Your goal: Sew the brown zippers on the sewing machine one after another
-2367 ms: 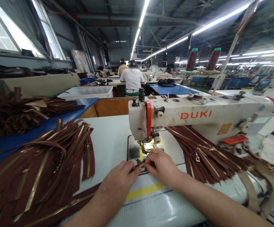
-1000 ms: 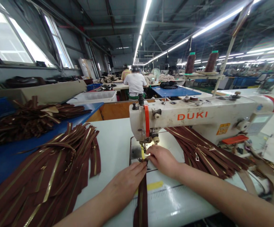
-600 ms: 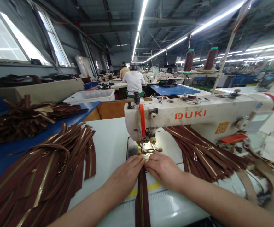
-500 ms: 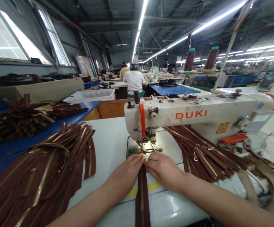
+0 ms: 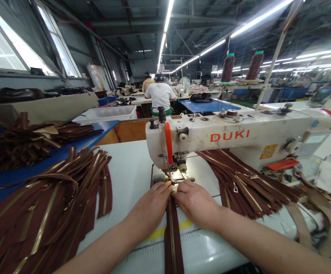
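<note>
A brown zipper (image 5: pixel 173 239) with gold teeth runs from the sewing machine's needle area toward me and off the bottom edge of the view. My left hand (image 5: pixel 154 199) pinches its left side close to the presser foot. On the other side my right hand (image 5: pixel 195 201) has its fingers closed on the same zipper, almost touching the left fingertips. The fingers hide the zipper's far end. Just beyond them is the head of the white sewing machine (image 5: pixel 199 131), its lamp lighting the metal needle plate.
Brown zippers lie in a large pile (image 5: pixel 48 213) at left, with another heap (image 5: pixel 28 140) behind on a blue table. More zippers (image 5: pixel 245 182) are under the machine arm at right. Two thread cones (image 5: pixel 227 68) stand above. A person (image 5: pixel 160 95) sits ahead, back turned.
The view has shifted slightly, so the machine and piles sit a little further left. Both hands stay at the needle area on the zipper, with little visible movement.
</note>
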`<state>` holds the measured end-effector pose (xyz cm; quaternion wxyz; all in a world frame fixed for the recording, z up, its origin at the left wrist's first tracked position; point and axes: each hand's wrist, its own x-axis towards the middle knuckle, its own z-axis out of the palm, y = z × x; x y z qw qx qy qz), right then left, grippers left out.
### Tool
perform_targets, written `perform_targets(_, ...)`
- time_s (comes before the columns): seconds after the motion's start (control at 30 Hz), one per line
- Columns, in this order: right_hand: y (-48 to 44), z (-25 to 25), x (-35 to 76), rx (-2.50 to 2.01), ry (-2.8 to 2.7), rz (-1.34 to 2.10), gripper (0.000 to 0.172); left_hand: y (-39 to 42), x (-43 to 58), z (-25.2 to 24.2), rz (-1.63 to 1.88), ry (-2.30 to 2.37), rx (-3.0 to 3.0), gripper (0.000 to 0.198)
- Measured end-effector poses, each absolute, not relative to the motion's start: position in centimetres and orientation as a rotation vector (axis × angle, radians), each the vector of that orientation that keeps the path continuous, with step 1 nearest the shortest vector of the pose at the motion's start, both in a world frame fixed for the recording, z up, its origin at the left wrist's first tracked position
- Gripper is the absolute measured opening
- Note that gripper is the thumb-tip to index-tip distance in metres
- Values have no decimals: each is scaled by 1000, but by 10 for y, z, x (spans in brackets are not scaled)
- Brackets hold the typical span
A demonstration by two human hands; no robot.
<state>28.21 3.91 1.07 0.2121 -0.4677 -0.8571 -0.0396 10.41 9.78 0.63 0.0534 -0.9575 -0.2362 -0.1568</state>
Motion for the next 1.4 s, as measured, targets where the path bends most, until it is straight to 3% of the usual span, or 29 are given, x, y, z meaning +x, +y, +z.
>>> perform_targets(0.37,43,9,281,-1324,-2421,-142,11,103,101,2,-524,-740,-2877,32)
perform_targets(0.63,42,9,282,-1339,-2427,-134,14,96,99,-1,-744,-754,-2861,34)
perform_targets(0.97,41,11,282,-1341,-2418,-111,18,91,101,7,-592,-901,-2981,28)
perform_targets(1.4,43,10,282,-1342,-2400,-157,18,89,103,9,-641,-855,-2912,29)
